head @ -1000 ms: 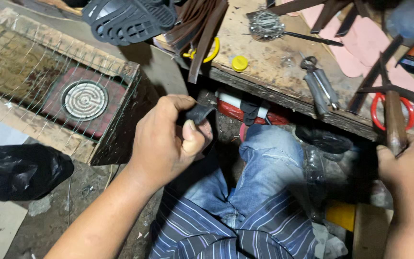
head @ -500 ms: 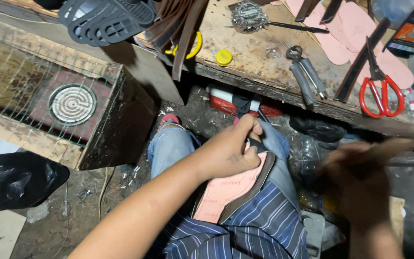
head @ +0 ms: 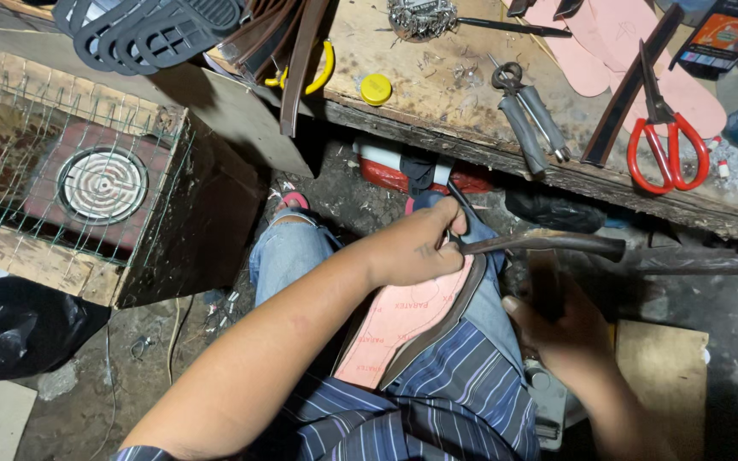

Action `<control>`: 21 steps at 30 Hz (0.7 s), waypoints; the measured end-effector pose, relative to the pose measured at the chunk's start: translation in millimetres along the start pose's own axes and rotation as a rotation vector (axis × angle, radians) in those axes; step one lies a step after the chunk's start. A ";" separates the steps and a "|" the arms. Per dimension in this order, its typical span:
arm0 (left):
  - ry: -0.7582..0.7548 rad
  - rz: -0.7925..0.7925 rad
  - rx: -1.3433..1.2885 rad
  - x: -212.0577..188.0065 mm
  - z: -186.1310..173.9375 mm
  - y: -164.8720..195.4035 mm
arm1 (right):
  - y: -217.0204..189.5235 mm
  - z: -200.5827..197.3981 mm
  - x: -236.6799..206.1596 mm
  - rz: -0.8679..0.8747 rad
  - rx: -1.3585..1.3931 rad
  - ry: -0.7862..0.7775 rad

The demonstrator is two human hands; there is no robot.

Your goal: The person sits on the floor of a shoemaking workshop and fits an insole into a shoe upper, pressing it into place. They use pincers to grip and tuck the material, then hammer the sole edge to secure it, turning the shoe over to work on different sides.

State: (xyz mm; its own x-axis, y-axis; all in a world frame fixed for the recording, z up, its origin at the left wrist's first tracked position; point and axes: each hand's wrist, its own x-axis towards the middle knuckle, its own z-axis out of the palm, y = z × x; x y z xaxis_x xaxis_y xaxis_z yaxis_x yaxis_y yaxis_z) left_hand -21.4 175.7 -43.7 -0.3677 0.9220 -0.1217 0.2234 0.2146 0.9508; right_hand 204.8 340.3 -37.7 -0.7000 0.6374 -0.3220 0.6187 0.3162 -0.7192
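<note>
Head view, looking straight down into the lap: the pink insole (head: 403, 320) lies across the person's jeans and striped shirt, a dark brown strap (head: 437, 320) running along its right edge. The left hand (head: 416, 248) sits on the insole's upper end, fingers (head: 446, 224) curled tight and pinching a dark strip (head: 548, 244) that stretches away to the right of the knuckles. A thin dark tool pokes up above those fingers; what it is, I cannot tell. Below and right of that strip, the right hand (head: 561, 329) is closed around a dark handle (head: 544, 282) that rises towards the strip, its top end lost in shadow.

Beyond the fingertips, up on the worn wooden bench (head: 437, 94): grey pliers (head: 527, 111), red-handled scissors (head: 664, 141) well to the right, more pink insoles (head: 608, 55) under them, a small yellow lid (head: 376, 89) to the left. Black soles (head: 143, 30) are stacked at the far upper left. Left of the forearm stands a wire-meshed wooden box (head: 87, 188) with a round coil burner (head: 102, 184) inside, and a black plastic bag (head: 10, 337) lies on the floor below it.
</note>
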 end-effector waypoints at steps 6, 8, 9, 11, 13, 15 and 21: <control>-0.171 -0.103 -0.333 0.4 -6.5 -26.5 | 9.1 11.7 -4.6 -0.328 -0.404 0.160; -0.222 -0.029 -0.402 -3.6 -8.8 -34.9 | 3.7 6.0 -11.3 -0.328 -0.230 0.116; -0.220 -0.035 -0.411 -3.5 -7.5 -37.6 | 0.2 0.0 -13.0 -0.318 -0.297 0.087; -0.211 -0.043 -0.427 -2.8 -5.2 -41.6 | -5.9 -11.9 -15.3 -0.300 -0.430 0.029; -0.205 -0.050 -0.477 -0.3 -3.7 -43.5 | -8.4 -16.6 -16.8 -0.196 -0.282 0.170; -0.192 -0.071 -0.504 -0.5 1.0 -43.8 | -7.1 -14.1 -14.4 -0.352 -0.541 0.245; -0.163 -0.107 -0.420 -2.5 0.7 -43.9 | 2.8 -6.3 -17.9 -0.108 -0.576 0.048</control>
State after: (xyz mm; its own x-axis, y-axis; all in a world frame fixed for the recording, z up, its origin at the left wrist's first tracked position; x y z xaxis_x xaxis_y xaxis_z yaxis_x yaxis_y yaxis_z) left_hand -29.7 164.3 -85.3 -0.2145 0.9476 -0.2367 -0.2059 0.1930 0.9594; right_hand 221.4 334.2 -30.0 -0.7611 0.6072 -0.2281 0.6485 0.7033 -0.2913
